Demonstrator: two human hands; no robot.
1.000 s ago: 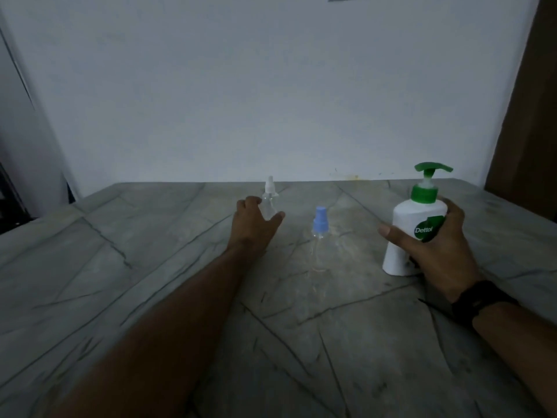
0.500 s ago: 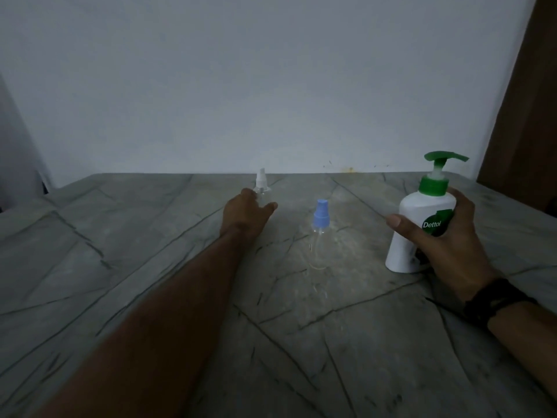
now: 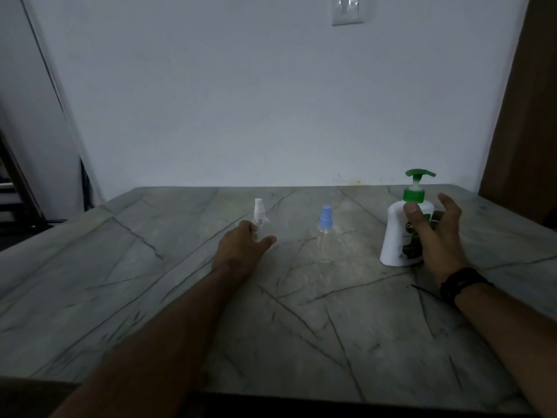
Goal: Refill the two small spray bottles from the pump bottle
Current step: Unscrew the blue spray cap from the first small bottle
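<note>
- Grey stone table (image 3: 150, 282), veined with dark cracks, far edge against a pale wall.
- 3 bottles upright on it, in a loose row toward the far side.
- Left: clear spray bottle with white cap (image 3: 259, 220).
- Middle: clear spray bottle with blue cap (image 3: 325, 236).
- Right: white pump bottle (image 3: 394, 236) with green pump head.

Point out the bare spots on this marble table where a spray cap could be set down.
The grey marble table is bare across its whole left side and along the near edge between the forearms. The back row is crowded: left hand at the white-capped clear spray bottle, blue-capped clear spray bottle, white pump bottle with green pump by the right hand.
</note>
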